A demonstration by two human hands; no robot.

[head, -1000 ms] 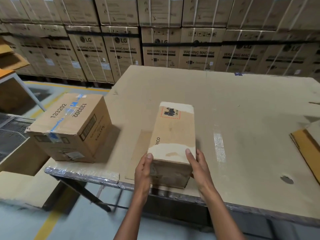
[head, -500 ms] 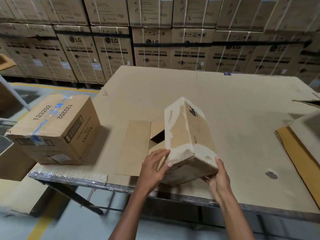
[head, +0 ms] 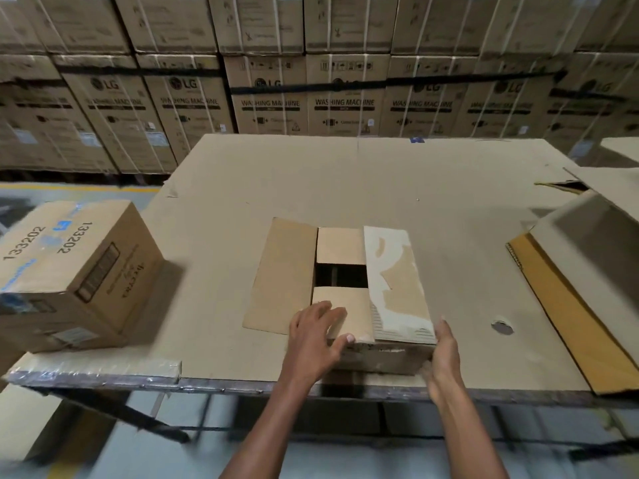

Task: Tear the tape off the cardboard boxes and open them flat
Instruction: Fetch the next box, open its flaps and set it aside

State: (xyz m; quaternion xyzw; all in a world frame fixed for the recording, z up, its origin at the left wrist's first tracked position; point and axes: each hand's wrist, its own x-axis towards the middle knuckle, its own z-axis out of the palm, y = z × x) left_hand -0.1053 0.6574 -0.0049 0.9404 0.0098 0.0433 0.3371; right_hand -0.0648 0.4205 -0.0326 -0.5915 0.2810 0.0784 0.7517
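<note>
surface: cardboard-covered table (head: pixel 449 216), plastic-wrapped near edge, hole at 4 o'clock.
left hand: your left hand (head: pixel 313 335) lies over the near inner flap (head: pixel 345 311) of the small box (head: pixel 383 357), fingers spread, thumb at the front edge; no clear grip.
right hand: your right hand (head: pixel 441 357) is pressed flat against the box's near right corner, fingers straight.
small box: near table edge at 6 o'clock, top open, left flap (head: pixel 280 274) lying flat on the table, right flap (head: pixel 397 285) with torn white patches, dark gap in the middle.
sealed box: taped box (head: pixel 72 267) marked 133202, 9 o'clock, well apart.
flat cardboard: sheets (head: pixel 567 299) at 3 o'clock.
background: stacked washing machine cartons (head: pixel 342 95), 12 o'clock.
</note>
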